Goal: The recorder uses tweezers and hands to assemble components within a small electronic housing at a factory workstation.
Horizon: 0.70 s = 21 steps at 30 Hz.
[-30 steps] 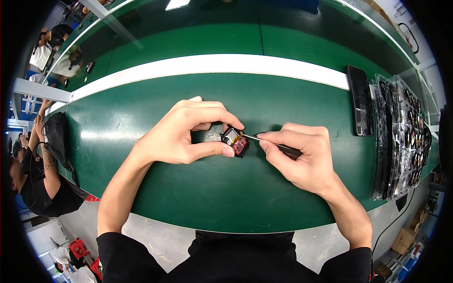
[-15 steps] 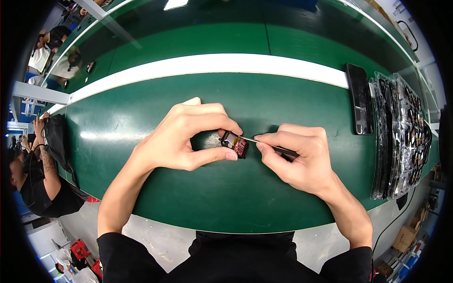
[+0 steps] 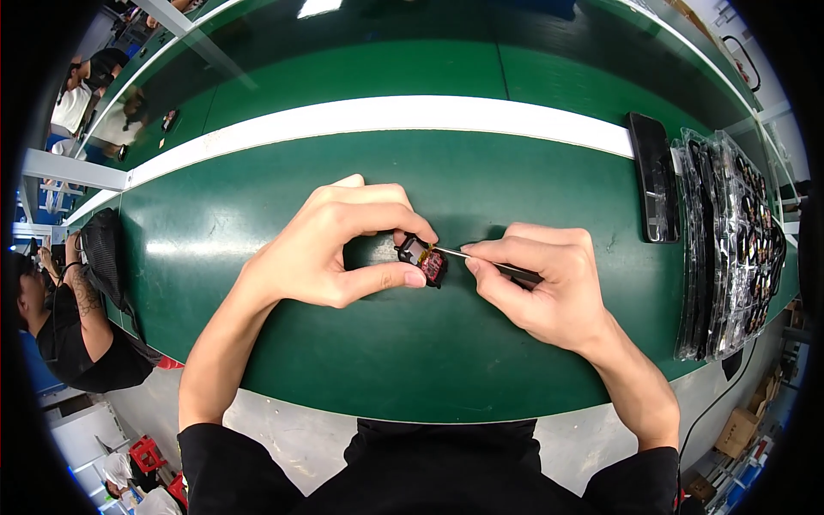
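Note:
Between the thumb and fingers of my left hand point(image 3: 330, 245) is a small black electronic device housing point(image 3: 421, 260), tilted. Its open face shows a red circuit board, a silvery-grey part and a yellowish strip between them. My right hand point(image 3: 549, 279) grips slim, dark-bodied tweezers point(image 3: 520, 274) like a pen. Their thin metal tip reaches left to the housing's upper right side, beside the strip and close to my left fingertip. Whether the tip touches the strip is too small to tell. Both hands are over the green tabletop point(image 3: 386, 352).
At the right, a black phone-like slab point(image 3: 654, 180) lies beside a stack of clear plastic trays point(image 3: 725, 249) holding small dark parts. A white bar point(image 3: 386, 114) crosses the bench's far side. At the left, a co-worker point(image 3: 77, 335) sits near a black mesh bag point(image 3: 103, 249).
The housing has turned slightly and shifted a little left in my left fingers. The tweezers' tip stays at its right side. My right hand has barely moved.

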Available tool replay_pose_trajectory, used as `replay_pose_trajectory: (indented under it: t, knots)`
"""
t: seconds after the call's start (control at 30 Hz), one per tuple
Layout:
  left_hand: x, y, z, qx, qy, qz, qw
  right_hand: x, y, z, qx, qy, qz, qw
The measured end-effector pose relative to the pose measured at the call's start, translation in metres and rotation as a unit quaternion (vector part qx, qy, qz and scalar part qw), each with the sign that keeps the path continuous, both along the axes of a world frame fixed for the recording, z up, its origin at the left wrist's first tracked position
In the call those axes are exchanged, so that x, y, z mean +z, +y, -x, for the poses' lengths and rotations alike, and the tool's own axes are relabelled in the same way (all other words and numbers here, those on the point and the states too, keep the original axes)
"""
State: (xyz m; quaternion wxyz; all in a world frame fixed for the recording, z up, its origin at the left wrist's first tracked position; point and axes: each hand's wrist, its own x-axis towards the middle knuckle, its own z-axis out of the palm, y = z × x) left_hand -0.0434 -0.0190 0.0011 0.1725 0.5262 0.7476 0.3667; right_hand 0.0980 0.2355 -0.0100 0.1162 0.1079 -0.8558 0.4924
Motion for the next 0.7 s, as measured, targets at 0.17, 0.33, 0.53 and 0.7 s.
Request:
replay_pose_trajectory:
  t: [0.17,0.33,0.53,0.7]
  knots:
    - [0.0013,-0.0001,-0.0001,0.0,-0.009,0.006,1.0,-0.0034,0.0005,-0.0007,0.002,-0.002,0.002,1.0]
    - [0.0005,-0.0015,-0.0003,0.004,-0.006,0.015,1.0,-0.0018,0.0022,-0.0001,0.012,-0.006,-0.005,1.0]
    - [0.0002,0.0013,-0.0014,-0.002,0.013,-0.016,1.0,-0.0032,0.0012,-0.0003,0.014,-0.003,-0.001,1.0]
    - [-0.0009,0.0008,-0.0014,-0.012,0.023,-0.026,0.999,-0.0037,-0.0012,-0.0015,0.007,0.004,-0.003,1.0]
